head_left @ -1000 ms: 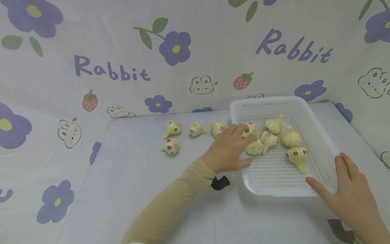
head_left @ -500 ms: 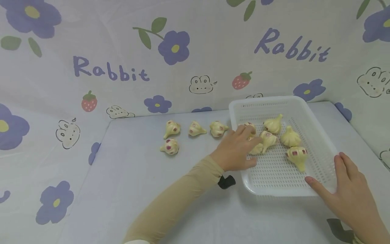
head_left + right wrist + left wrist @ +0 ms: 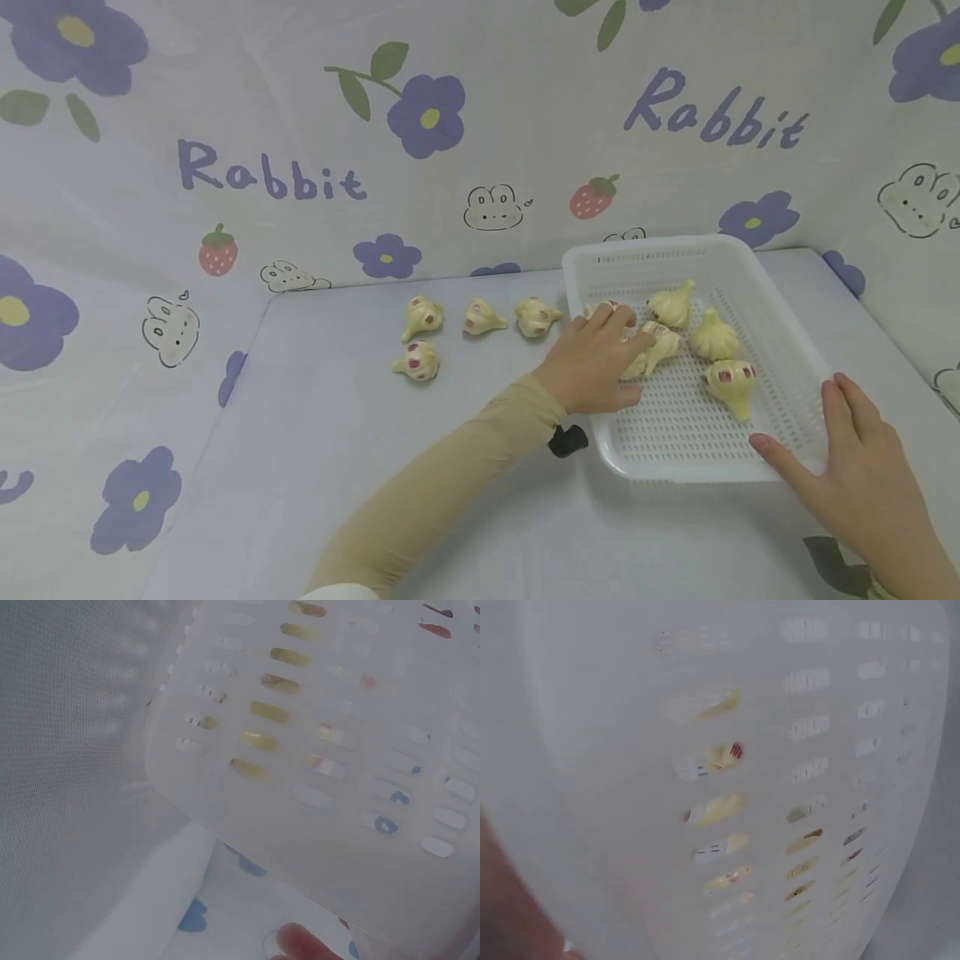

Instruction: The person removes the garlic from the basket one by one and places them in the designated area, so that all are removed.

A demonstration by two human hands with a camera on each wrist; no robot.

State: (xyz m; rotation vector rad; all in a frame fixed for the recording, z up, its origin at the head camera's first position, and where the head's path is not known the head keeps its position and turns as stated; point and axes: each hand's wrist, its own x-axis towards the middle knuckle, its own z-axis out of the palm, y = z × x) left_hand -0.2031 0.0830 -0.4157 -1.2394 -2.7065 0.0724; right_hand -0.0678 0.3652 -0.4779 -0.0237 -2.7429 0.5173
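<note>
A white perforated plastic basket (image 3: 697, 473) stands on the right of the table, several garlic bulbs (image 3: 731, 383) inside it. My left hand (image 3: 588, 362) reaches over the basket's left rim, fingers spread above the garlic bulbs at that side and partly covering them; the thumb stands apart, pinching nothing. At the front right corner my right hand (image 3: 873, 467) holds the basket, thumb over the front rim and fingers along the right side. The left wrist view is filled by the basket wall (image 3: 615, 787), with garlic showing through its slots. A fingertip (image 3: 300, 941) appears below the basket in the right wrist view.
Left of the basket, several garlic bulbs lie on the table: three in a back row (image 3: 483, 317) and one garlic bulb (image 3: 417, 361) in front. A cloth printed with flowers and rabbits (image 3: 495, 208) hangs behind the table (image 3: 337, 433).
My left hand has moved right, further into the basket over the left-side bulbs, uncovering the third bulb of the back row. The right hand has stayed on the basket.
</note>
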